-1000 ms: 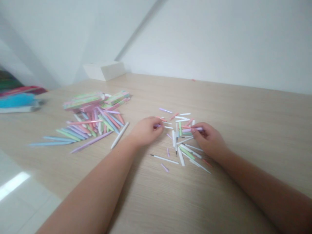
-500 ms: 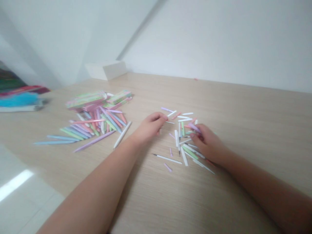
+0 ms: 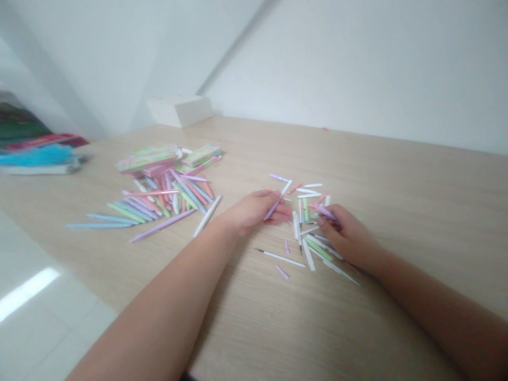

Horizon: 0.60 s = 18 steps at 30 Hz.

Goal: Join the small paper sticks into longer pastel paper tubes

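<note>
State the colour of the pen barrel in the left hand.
The pen barrel is pale lilac; best in the head view.

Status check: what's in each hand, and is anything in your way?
Left hand: holding slim lilac pen barrel. Right hand: pinching short lilac pen piece. Loose white and green pen parts scattered beside and under right hand.

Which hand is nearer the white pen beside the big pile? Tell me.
Left. The left hand sits just right of the white pen; the right hand lies much farther right.
</note>
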Available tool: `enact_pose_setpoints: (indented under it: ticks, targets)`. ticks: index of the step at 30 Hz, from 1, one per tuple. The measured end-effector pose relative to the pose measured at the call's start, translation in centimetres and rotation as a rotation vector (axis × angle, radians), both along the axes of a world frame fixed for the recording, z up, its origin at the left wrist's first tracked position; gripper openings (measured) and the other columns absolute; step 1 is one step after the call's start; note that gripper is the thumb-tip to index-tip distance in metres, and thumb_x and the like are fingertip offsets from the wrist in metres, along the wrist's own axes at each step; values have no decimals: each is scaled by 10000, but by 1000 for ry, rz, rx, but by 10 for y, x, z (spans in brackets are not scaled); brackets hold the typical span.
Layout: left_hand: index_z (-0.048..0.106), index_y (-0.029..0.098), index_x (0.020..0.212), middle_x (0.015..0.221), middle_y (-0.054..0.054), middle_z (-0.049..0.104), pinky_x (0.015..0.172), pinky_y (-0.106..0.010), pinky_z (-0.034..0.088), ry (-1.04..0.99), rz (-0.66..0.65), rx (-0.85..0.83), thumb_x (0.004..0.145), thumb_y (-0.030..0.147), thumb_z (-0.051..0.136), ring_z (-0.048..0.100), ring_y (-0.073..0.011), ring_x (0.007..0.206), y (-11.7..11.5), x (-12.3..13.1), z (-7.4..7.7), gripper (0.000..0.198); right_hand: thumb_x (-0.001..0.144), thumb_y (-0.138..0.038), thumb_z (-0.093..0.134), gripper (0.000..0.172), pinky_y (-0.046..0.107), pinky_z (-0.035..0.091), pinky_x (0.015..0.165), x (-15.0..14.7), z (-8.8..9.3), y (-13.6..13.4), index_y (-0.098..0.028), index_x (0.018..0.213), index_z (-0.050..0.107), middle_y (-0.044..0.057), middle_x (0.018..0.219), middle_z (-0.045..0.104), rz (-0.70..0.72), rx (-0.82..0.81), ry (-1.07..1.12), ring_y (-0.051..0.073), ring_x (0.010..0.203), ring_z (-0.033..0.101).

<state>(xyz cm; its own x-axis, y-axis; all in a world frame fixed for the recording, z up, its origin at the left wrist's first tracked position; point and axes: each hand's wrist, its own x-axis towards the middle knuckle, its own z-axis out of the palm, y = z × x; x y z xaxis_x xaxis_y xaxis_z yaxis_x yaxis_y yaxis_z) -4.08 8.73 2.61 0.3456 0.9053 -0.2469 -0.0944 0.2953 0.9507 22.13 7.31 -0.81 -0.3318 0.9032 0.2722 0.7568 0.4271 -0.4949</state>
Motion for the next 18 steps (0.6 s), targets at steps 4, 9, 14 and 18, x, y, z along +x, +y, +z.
enact_pose_setpoints:
  ticks: [4,9,14,18]
  targets:
    - [581,160,1012,950,-126,740,756,-306,557,39,-74,-8,997,409,535,720,-177,835,0,-3,-3,254,989,-395,505,253,315,425,656,1,-1,1,-188,1088,611,59,903,657,9,-11,5,204,750,584]
    - [617,161,900,874,-48,682,700,-268,487,235,-182,287,971,467,542,603,-121,717,2,-12,-4,323,993,-396,503,274,314,419,658,1,-2,0,-185,1125,617,64,927,657,19,-11,8,201,754,576]
    - [683,184,876,820,-11,650,710,-277,419,709,-163,807,952,434,552,563,-146,763,3,-21,-5,292,990,-393,509,283,316,411,651,1,-1,0,-178,1132,625,69,926,661,11,-16,-1,199,740,570]
    - [732,215,908,907,-45,702,798,-315,449,1054,-216,944,900,340,600,613,-198,871,3,-28,-4,182,988,-392,510,299,315,411,652,1,-1,-1,-172,1152,628,71,926,664,4,-15,-9,199,739,571]
